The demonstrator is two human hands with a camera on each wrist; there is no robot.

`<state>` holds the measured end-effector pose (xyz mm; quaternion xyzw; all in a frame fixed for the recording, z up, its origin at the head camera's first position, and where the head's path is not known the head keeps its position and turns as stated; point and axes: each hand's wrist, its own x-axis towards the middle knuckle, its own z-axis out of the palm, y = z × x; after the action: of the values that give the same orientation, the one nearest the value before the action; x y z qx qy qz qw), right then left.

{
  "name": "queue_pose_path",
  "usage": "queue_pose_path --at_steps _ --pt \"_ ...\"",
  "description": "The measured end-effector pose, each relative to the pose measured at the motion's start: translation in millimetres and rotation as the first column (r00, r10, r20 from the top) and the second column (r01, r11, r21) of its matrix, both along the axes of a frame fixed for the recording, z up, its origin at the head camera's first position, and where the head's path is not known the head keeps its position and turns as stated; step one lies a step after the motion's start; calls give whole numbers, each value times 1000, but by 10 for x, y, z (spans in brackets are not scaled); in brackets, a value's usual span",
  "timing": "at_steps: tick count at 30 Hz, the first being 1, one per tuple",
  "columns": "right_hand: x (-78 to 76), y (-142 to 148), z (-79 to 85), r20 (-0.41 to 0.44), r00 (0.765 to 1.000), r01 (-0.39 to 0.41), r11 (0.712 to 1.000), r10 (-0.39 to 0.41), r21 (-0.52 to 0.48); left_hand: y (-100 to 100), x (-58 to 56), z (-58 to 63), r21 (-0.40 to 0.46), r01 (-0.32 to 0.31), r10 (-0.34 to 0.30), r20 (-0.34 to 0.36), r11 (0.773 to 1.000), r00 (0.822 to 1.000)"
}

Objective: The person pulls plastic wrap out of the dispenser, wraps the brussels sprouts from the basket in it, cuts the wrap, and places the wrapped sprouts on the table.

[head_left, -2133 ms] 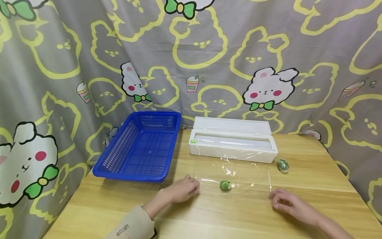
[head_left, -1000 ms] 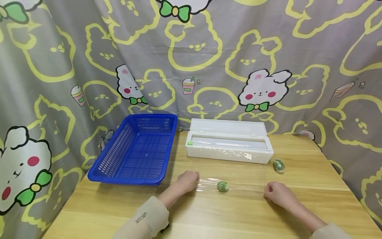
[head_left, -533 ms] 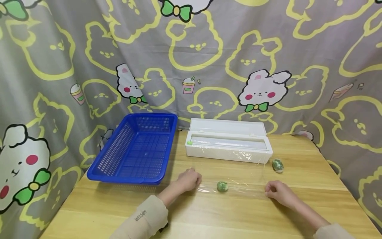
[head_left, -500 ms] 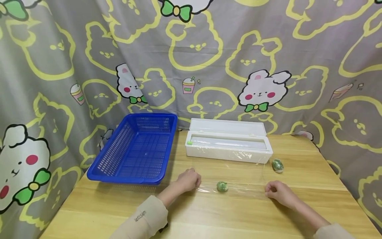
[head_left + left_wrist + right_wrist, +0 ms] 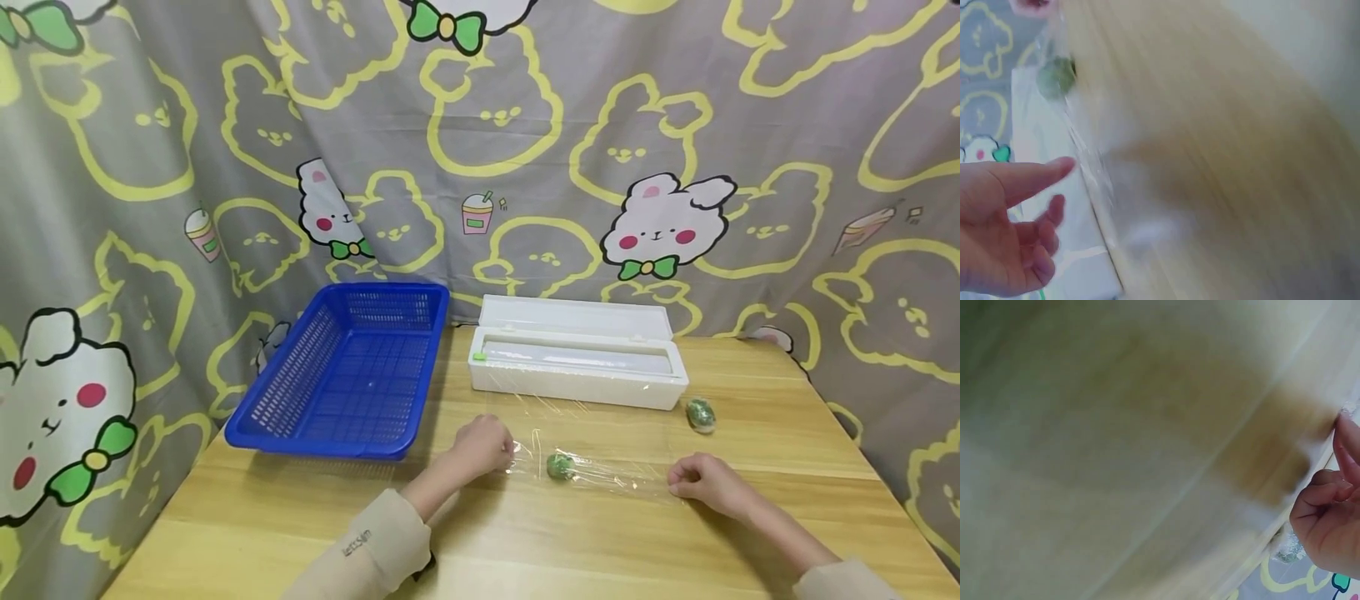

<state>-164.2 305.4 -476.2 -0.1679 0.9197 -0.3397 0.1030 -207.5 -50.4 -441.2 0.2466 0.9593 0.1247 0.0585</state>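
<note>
A sheet of clear plastic wrap (image 5: 618,433) stretches from the front of a white wrap dispenser box (image 5: 577,383) toward the hands. A small round green vegetable (image 5: 559,467) lies among its shiny folds near the front edge; whether the film passes over or under it I cannot tell. My left hand (image 5: 483,444) is beside the film's left edge. In the left wrist view, its thumb (image 5: 1054,172) stands apart from its loosely curled fingers, with nothing between them. At the film's right front corner, my right hand (image 5: 708,482) pinches the edge between thumb and forefinger.
A blue plastic basket (image 5: 367,383) stands at the left, bare inside. Right of the dispenser lies another green vegetable in clear wrap (image 5: 701,415). The dispenser's lid (image 5: 573,317) is raised. A patterned curtain (image 5: 517,158) hangs behind the wooden table (image 5: 600,550).
The left hand has risen slightly from the film's left corner and moved a little right. The film there now bunches into upright folds near the vegetable. The right hand has barely moved.
</note>
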Motion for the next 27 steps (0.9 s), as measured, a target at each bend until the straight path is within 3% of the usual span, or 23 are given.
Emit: queue_pose_path --at_steps 5,9,12,19,25,27 --pt "-15 8 -1 39 999 -20 999 22 -37 213 33 9 186 75 -89 65 980 994" --pt "-32 5 15 72 997 -26 998 30 -57 337 51 -23 297 39 -76 114 954 991" --pt "-46 5 37 98 994 -37 997 44 -72 393 45 -77 323 10 -58 139 946 989" --pt "-65 -5 62 97 993 -53 996 60 -72 440 33 -164 339 28 -71 116 940 991" --pt "-131 23 167 130 980 -139 984 153 -114 454 17 -169 343 11 -56 121 939 991" --pt "-147 -20 233 80 982 -162 981 171 -108 454 14 -173 341 10 -56 125 940 991"
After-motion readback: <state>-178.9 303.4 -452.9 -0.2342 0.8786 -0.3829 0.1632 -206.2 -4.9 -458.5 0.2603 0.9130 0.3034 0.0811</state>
